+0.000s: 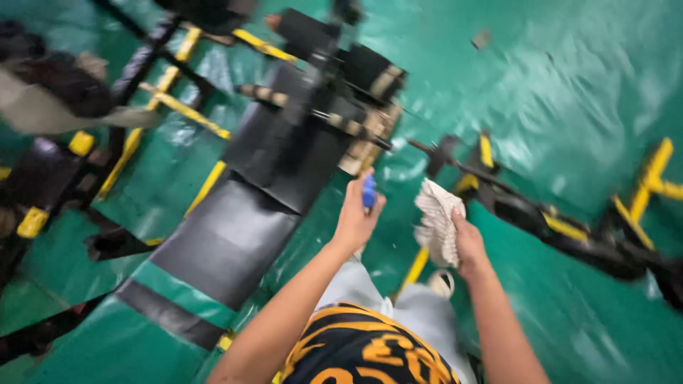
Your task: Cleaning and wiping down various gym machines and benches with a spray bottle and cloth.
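No pkgs, labels, signs or screens visible.

Black-and-orange patterned shirt [363,348], grey trousers [420,306], bare forearms

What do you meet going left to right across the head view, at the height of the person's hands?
Black padded bench → left hand → blue object gripped in that hand → whitish cloth → right hand holding the cloth → black-and-yellow frame bar on the green floor.
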